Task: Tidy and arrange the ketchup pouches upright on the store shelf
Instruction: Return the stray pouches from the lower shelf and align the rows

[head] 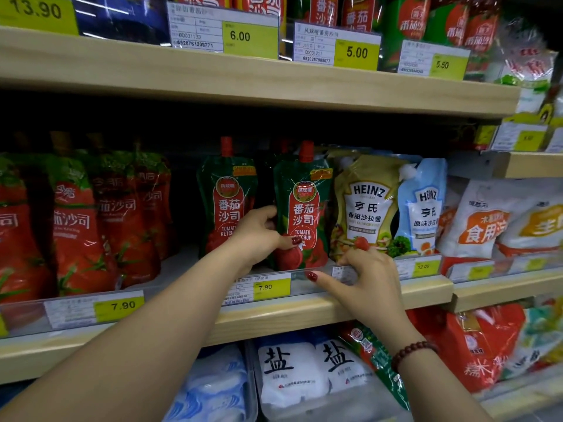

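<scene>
Two green and red ketchup pouches with red caps stand upright on the middle shelf [304, 312]. My left hand [259, 236] grips the lower left edge of the right ketchup pouch [304, 205], thumb on its front. The other ketchup pouch [227, 193] stands just left, partly behind my hand. My right hand [362, 278] rests on the clear price rail [307, 281] at the shelf's front, fingers curled over its top edge below the right pouch.
Several red tomato sauce pouches [91, 220] fill the shelf's left side. Heinz salad dressing pouches [367, 208] stand tight against the right ketchup pouch. Salt bags [304, 373] lie on the shelf below. The upper shelf [243, 83] overhangs the pouch caps.
</scene>
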